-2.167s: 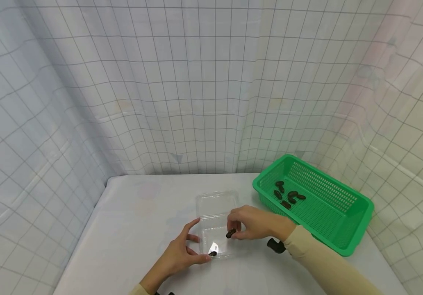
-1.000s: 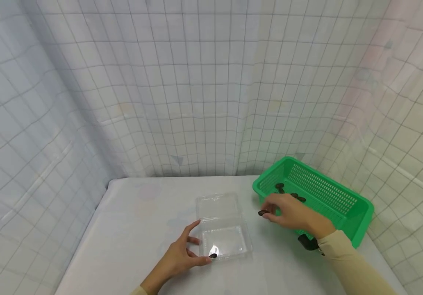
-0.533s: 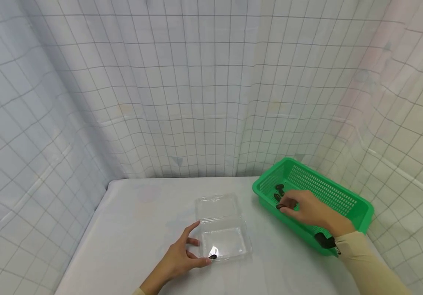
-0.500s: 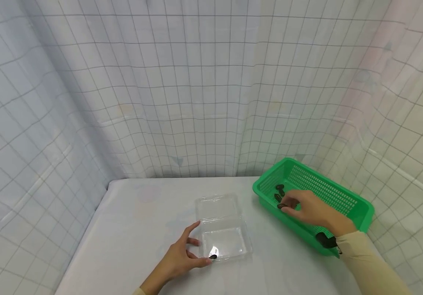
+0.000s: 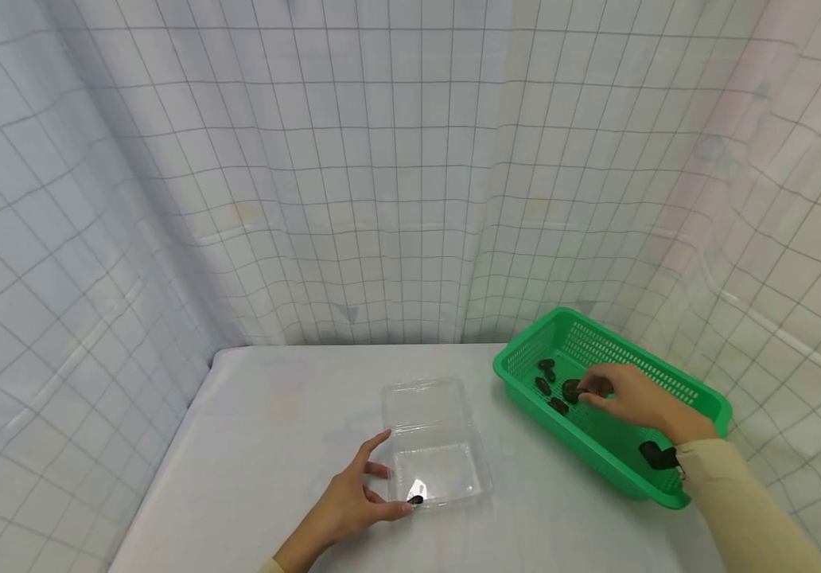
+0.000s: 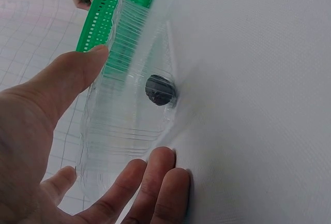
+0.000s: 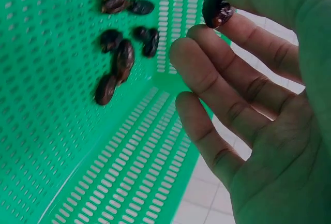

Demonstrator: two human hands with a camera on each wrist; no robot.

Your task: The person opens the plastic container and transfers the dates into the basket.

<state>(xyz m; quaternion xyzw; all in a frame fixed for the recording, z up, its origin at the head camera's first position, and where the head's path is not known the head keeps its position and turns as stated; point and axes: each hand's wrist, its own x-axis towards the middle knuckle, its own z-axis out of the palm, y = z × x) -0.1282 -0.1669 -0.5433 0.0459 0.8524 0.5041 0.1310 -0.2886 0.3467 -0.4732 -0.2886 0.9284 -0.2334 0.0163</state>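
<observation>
My left hand (image 5: 356, 493) rests at the left side of an open clear plastic clamshell box (image 5: 453, 477), thumb at the front corner, fingers spread along the side. In the left wrist view the fingers are extended, with the thumb tip at the rim. One dark date (image 6: 160, 90) lies in the box, near the thumb. My right hand (image 5: 628, 394) is over the green plastic basket (image 5: 546, 414). It pinches a glossy dark brown date (image 7: 216, 8) between thumb and index finger, the other fingers loosely extended. Several more dates (image 7: 124, 61) lie on the basket's floor.
The box's lid (image 5: 422, 402) lies folded back toward the far side. A white cloth covers the table (image 5: 274, 422). Grid-patterned white curtains (image 5: 382, 199) hang behind and at both sides. A black wrist camera (image 5: 657, 455) sits on the right wrist.
My right hand has moved right from over the clear box into the green basket, with a date in its fingers in each earlier frame. The left hand stays at the box.
</observation>
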